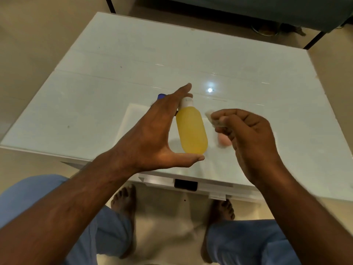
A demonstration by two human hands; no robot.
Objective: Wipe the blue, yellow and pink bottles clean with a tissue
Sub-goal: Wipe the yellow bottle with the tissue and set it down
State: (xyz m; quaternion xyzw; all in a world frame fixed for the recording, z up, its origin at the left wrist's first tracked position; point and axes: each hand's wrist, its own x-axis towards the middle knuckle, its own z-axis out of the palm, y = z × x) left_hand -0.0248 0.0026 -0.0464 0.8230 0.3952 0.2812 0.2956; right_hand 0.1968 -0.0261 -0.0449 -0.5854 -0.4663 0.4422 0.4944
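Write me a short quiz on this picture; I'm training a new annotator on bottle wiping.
1. True or false: the left hand holds the yellow bottle end to end, thumb under its base and fingers at its white cap.
2. What does the right hand pinch? A) tissue B) sponge C) blue cap
3. Fill in: the pink bottle shows partly behind the ____ hand.

Key: 1 true; 2 A, the tissue; 3 right.
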